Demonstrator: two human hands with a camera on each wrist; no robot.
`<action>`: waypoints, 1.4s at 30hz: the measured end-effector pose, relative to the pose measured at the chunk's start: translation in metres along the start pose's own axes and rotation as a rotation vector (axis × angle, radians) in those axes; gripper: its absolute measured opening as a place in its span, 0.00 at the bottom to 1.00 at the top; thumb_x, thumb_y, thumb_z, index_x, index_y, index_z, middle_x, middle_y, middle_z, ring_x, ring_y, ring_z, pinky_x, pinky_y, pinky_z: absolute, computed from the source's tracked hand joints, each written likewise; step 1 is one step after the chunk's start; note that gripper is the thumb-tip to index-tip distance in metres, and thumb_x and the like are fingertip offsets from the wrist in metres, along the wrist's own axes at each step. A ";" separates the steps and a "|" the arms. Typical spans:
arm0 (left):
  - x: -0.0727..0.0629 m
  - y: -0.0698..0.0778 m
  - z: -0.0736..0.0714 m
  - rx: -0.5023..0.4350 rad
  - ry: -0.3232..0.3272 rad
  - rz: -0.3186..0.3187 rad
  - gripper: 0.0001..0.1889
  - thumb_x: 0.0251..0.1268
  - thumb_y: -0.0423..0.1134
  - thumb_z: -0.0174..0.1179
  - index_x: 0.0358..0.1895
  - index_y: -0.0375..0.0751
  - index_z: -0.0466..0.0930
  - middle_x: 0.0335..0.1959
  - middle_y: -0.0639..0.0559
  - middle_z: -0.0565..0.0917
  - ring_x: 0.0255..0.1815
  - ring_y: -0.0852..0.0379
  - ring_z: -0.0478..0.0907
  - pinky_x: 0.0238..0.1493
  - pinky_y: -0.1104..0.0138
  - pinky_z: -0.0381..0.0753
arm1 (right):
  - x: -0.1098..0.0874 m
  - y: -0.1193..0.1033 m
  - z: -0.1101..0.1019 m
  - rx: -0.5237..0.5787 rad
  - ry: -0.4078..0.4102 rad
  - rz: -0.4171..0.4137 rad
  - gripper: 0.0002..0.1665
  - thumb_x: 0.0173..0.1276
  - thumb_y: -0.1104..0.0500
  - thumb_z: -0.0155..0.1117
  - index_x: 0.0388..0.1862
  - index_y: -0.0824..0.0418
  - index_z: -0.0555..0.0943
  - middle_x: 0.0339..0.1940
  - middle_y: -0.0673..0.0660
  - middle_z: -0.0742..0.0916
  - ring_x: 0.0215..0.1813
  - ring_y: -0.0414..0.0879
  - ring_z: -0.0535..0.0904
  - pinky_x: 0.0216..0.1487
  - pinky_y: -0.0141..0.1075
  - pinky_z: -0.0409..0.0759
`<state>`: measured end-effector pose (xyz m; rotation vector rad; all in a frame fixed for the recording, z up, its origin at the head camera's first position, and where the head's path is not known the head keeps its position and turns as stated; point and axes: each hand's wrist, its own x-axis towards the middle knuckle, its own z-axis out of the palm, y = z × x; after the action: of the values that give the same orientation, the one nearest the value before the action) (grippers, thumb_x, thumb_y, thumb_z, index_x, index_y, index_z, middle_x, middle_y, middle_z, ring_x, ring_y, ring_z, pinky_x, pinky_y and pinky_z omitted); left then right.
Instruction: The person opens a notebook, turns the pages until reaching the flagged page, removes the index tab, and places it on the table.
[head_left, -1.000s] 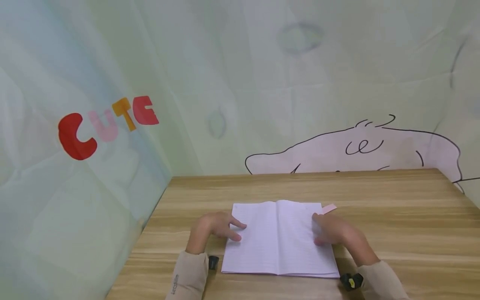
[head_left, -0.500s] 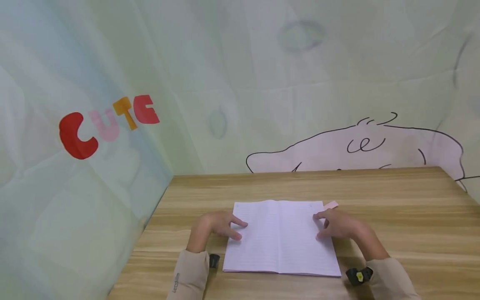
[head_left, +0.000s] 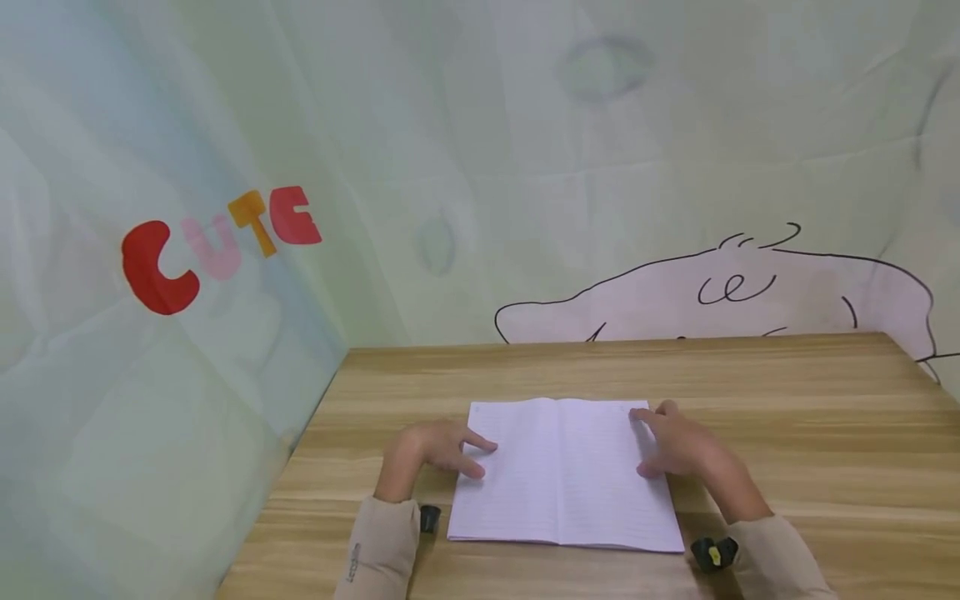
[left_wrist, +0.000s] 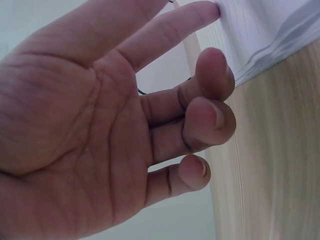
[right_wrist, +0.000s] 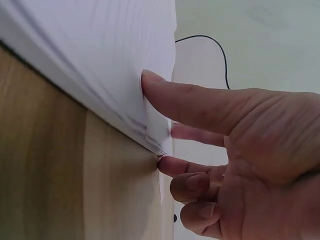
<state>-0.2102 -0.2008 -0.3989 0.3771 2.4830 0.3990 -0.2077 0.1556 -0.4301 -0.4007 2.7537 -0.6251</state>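
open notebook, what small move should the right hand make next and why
Probably the right hand should gently lift the outer edge of the notebook's right page. Its thumb rests on that page and another fingertip meets the edge, while the left hand reaches over the left page, seemingly well placed to steady it.

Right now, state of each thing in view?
Notebook: open, ruled pages up, on the table.
Left hand: fingers loosely bent, index fingertip touching left page.
Right hand: thumb and index on right page; can't tell if a sheet is pinched.
Backdrop: creased.
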 end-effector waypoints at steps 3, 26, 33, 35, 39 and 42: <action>0.000 0.000 -0.001 0.006 0.001 0.001 0.24 0.64 0.48 0.68 0.64 0.57 0.80 0.57 0.49 0.77 0.41 0.54 0.73 0.45 0.59 0.73 | 0.001 0.001 0.000 -0.023 -0.027 0.035 0.53 0.56 0.53 0.80 0.74 0.69 0.64 0.64 0.81 0.68 0.53 0.68 0.77 0.53 0.63 0.76; 0.003 0.004 -0.003 -0.008 -0.029 0.009 0.25 0.66 0.48 0.66 0.66 0.57 0.79 0.36 0.52 0.74 0.20 0.60 0.62 0.25 0.68 0.64 | 0.000 -0.010 0.003 -0.192 0.142 -0.055 0.22 0.55 0.64 0.77 0.51 0.65 0.87 0.45 0.67 0.79 0.34 0.51 0.74 0.28 0.42 0.77; 0.002 0.003 -0.002 -0.057 -0.023 0.032 0.24 0.67 0.46 0.65 0.67 0.55 0.78 0.33 0.53 0.73 0.17 0.60 0.60 0.23 0.69 0.63 | 0.006 -0.011 0.007 -0.181 0.218 -0.037 0.15 0.59 0.71 0.65 0.45 0.64 0.89 0.45 0.66 0.88 0.34 0.51 0.76 0.22 0.36 0.71; 0.002 0.004 -0.003 -0.044 -0.026 0.030 0.24 0.67 0.47 0.65 0.67 0.55 0.78 0.29 0.54 0.70 0.17 0.60 0.61 0.23 0.69 0.63 | 0.006 -0.012 0.006 -0.177 0.217 -0.041 0.15 0.59 0.71 0.65 0.45 0.64 0.89 0.45 0.66 0.88 0.34 0.52 0.78 0.23 0.38 0.73; 0.000 0.005 -0.002 -0.025 -0.037 0.021 0.24 0.68 0.47 0.65 0.67 0.56 0.78 0.25 0.54 0.67 0.17 0.60 0.62 0.23 0.69 0.63 | 0.004 -0.012 0.007 -0.127 0.174 -0.064 0.17 0.56 0.69 0.68 0.46 0.66 0.86 0.47 0.66 0.87 0.38 0.53 0.80 0.34 0.46 0.79; 0.001 0.004 -0.002 -0.026 -0.036 0.030 0.24 0.68 0.47 0.65 0.67 0.55 0.78 0.25 0.55 0.67 0.17 0.60 0.62 0.23 0.70 0.63 | 0.004 -0.007 0.007 -0.034 0.150 -0.075 0.19 0.55 0.69 0.69 0.48 0.67 0.84 0.43 0.65 0.87 0.36 0.52 0.79 0.36 0.45 0.78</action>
<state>-0.2114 -0.1973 -0.3959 0.4080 2.4373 0.4324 -0.2076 0.1456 -0.4337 -0.4853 2.9061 -0.6522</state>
